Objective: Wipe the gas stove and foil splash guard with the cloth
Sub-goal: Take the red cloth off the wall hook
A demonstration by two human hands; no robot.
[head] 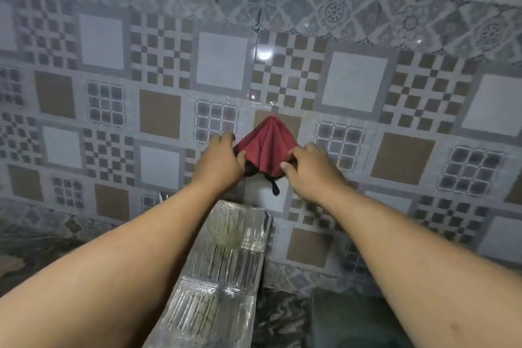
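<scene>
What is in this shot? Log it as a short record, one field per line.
cloth: red cloth hangs from a hook on the tiled wall
left hand: left hand grips the cloth's lower left edge
right hand: right hand pinches the cloth's lower right edge
splash guard: foil guard stands below the cloth, between the forearms
stove: not in view
wiping: not under way; the cloth touches neither foil nor stove

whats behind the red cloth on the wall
The red cloth hangs from a small hook against the patterned wall tiles. A brown tile shows around its top; the tile area directly behind it is covered.
</scene>
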